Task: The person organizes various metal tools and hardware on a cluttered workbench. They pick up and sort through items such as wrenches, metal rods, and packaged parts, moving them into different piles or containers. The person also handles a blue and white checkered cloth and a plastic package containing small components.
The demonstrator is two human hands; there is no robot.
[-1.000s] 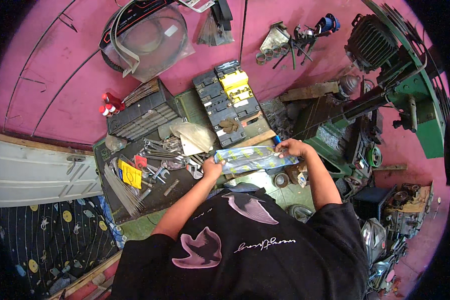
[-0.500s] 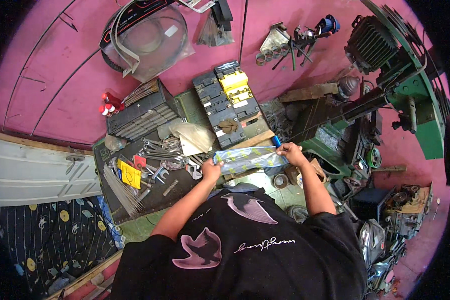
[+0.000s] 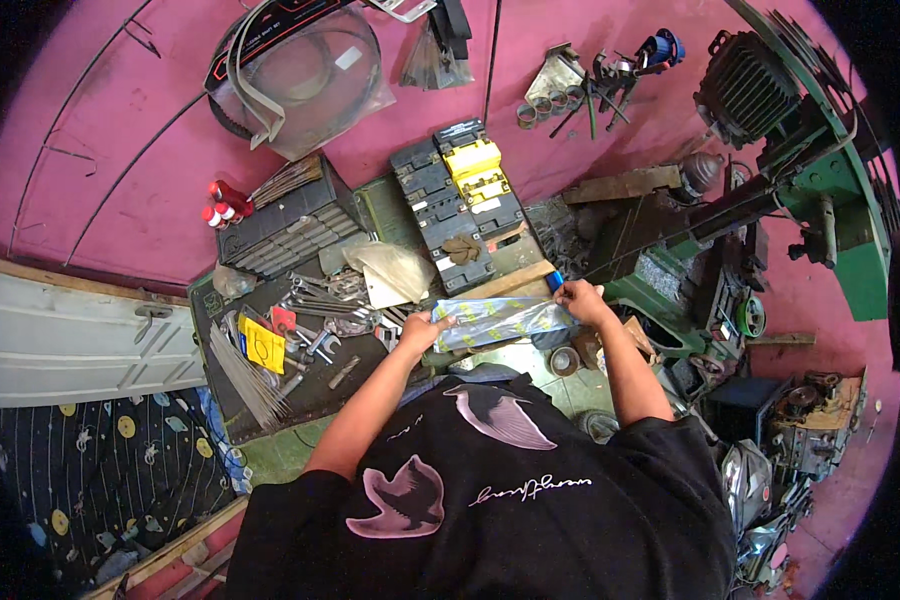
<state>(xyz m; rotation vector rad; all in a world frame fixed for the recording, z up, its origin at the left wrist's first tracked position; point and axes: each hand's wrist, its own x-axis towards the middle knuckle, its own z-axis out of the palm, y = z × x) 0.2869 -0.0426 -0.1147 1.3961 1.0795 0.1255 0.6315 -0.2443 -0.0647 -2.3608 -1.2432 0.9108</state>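
One translucent plastic sleeve [image 3: 510, 325], yellow-green print, wrinkled, held crosswise between both hands, on the near side of the wooden strip [image 3: 510, 281] and the black and yellow boxes [image 3: 478, 172]; left hand [image 3: 420, 332], fingers closed on its left end; right hand [image 3: 583, 300], fingers pinching its far right corner. Handling, as judged: light, even tension, lest thin film tear; sleeve best kept clear of loose wrenches [image 3: 325, 342] at left.

Left grip [image 3: 423, 331] and right grip [image 3: 582, 300] hold a yellow-printed plastic packet [image 3: 505, 322] by opposite ends | wrenches [image 3: 315, 300] lie over there on the counter [image 3: 308, 398] | pink wall [image 3: 120, 190] behind
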